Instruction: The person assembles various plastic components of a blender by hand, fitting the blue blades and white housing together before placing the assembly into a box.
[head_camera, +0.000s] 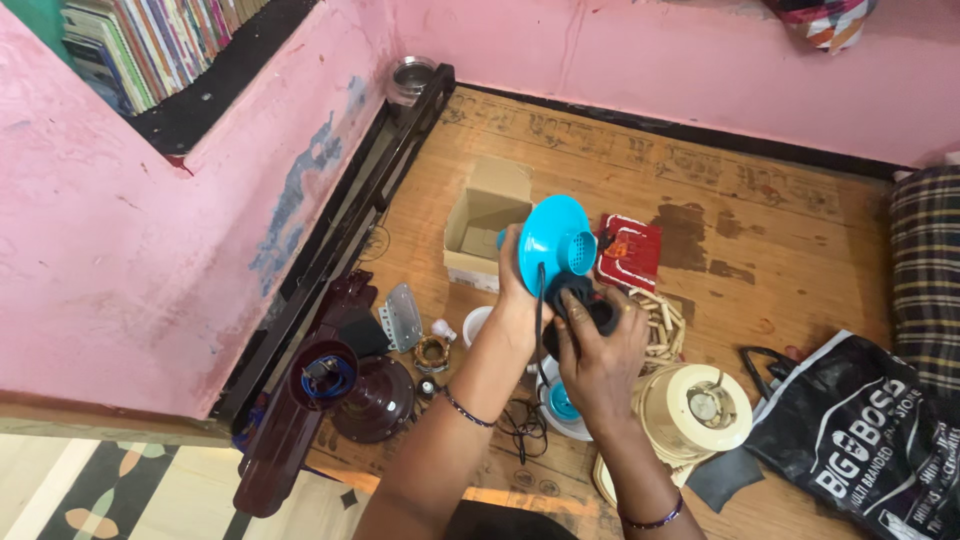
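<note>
Both hands were on the same assembly — a blue round housing (553, 240) with a grille, and a black part (585, 305) seated at its lower edge. Left hand (520, 290) was closed around the housing's left rim, fingers wrapped behind it and mostly hidden. Right hand (600, 355) was curled shut on the black part, fingertips (566, 330) pressing in from below. A thin black cord (540, 300) ran down from the housing between the two hands.

Judgement: the step in hand looked like working the black part at the housing — seating or pulling, cannot tell which. The next move would call for the left hand to keep the housing steady while the right works the black part squarely, cord kept out of the joint.

Around the fingers, on the wooden floor (780, 230): an open cardboard box (482, 225) just beyond the left fingers, a red flat packet (630, 250) just past the housing on the right, a bunch of wooden pegs (662, 325) beside the right fingers. A cream round motor unit (700, 408) sat near the right wrist, a black plastic bag (860, 435) further right. Left of the left forearm: maroon appliance parts (345, 390) and a copper coil (432, 352).
</note>
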